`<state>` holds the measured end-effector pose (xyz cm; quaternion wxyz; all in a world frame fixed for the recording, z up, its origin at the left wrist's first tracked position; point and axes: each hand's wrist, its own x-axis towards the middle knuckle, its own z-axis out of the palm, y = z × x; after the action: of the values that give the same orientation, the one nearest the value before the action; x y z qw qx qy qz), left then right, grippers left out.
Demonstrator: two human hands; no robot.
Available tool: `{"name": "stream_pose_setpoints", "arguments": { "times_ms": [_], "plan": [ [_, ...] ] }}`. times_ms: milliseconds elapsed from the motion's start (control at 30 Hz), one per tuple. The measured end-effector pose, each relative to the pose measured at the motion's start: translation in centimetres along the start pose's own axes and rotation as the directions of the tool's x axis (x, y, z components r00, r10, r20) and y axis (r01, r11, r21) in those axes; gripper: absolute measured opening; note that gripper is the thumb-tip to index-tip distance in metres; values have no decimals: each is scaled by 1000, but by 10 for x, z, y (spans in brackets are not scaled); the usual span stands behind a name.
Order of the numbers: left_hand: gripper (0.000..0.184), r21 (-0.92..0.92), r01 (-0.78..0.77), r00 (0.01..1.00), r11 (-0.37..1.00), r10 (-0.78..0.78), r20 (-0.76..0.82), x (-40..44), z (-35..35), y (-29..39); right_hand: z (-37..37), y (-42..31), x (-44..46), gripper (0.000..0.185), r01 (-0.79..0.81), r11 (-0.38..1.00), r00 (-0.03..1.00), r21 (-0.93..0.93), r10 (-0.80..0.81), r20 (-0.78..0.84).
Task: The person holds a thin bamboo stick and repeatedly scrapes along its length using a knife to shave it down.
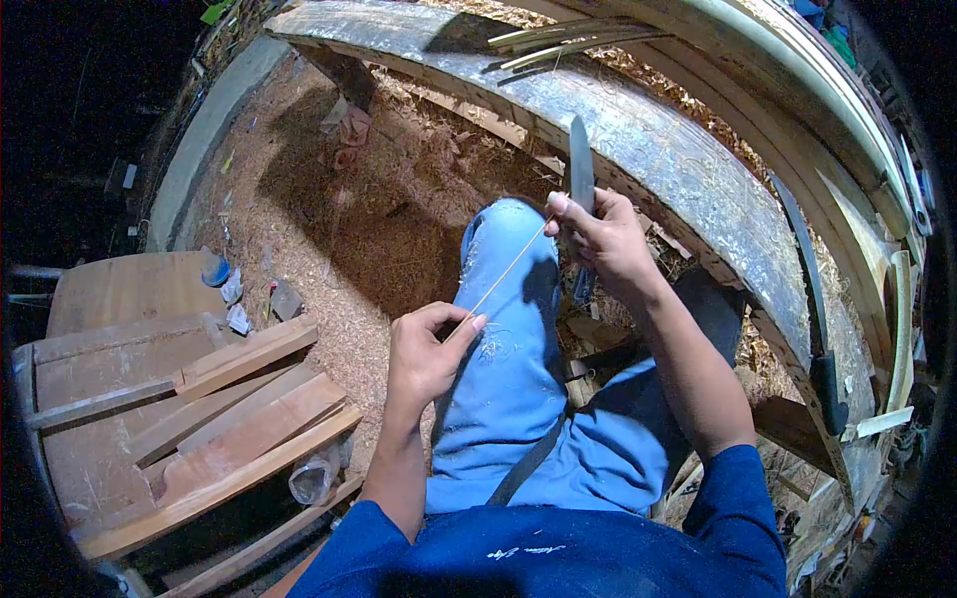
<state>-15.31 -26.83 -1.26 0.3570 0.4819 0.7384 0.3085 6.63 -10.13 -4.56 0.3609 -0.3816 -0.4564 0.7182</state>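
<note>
A thin, light-brown strip, like a sliver of wood or bamboo, runs slantwise above my knee in jeans. My left hand pinches its lower end between thumb and fingers. In my right hand is a knife, its broad blade pointing up and away from me. The strip's upper end meets the thumb and fingertips of that same hand, beside the blade. Fine shavings lie on the jeans just right of my left hand. My right fingers cover most of the knife's handle.
A long shavings-strewn plank curves across in front and to the right. Several thin strips rest on it, and a long dark blade with a black handle lies at its right. Wooden boards are stacked at left. Sawdust covers the ground.
</note>
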Motion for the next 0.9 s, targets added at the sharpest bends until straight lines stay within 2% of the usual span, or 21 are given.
{"name": "stream_pose_setpoints", "arguments": {
  "times_ms": [133,233,300,333,400,433,467,500,533,567,633,667,767,833,900],
  "plan": [
    [18,37,-17,1000,999,16,13,-3,-4,-13,-2,-7,-3,30,-68,996,996,55,71,-58],
    [17,-37,-57,998,998,56,-13,-6,-5,-9,-7,0,2,32,-46,998,997,36,49,-63],
    [16,-175,42,999,984,-42,6,-11,-7,1,-7,3,6,33,-34,999,996,-17,33,-80],
    [16,-176,43,999,983,-43,5,-10,-6,-8,-7,3,7,34,-22,997,995,-70,15,-98],
    [16,-55,-140,986,989,134,-100,-8,-2,-26,1,-1,1,37,-50,997,992,-64,42,-123],
    [16,-57,-141,986,988,135,-100,-12,-3,-26,4,-4,-1,40,-77,995,987,-57,68,-148],
    [17,-63,-42,998,997,39,-51,-15,-5,-26,-3,7,4,48,-30,981,992,-191,6,-126],
    [18,-63,57,998,996,-57,-2,-17,-6,-23,-10,27,12,48,-28,981,992,-193,4,-125],
    [16,-47,48,999,998,-48,1,-18,-7,-22,-9,36,18,46,-59,965,978,-256,4,-210],
    [16,-51,48,999,998,-48,-1,-18,-7,-20,-15,43,17,47,-83,972,978,-221,37,-204],
    [13,-126,192,981,973,-191,16,-22,-8,-7,-11,31,8,50,-134,980,976,-150,104,-192],
    [13,-134,195,981,972,-194,17,-23,-8,-7,-26,55,13,49,-22,952,979,-305,-41,-200],
    [11,-200,187,981,962,-192,-8,-26,-6,-10,-23,35,-6,53,-35,907,979,-419,-53,-197],
    [12,-152,150,987,977,-156,-33,-27,-6,-13,-8,6,-21,60,96,879,989,-468,-136,-52],
    [12,-179,169,983,969,-178,-39,-28,-4,-13,-16,20,-17,68,314,747,943,-586,-317,101]
  ]
}}
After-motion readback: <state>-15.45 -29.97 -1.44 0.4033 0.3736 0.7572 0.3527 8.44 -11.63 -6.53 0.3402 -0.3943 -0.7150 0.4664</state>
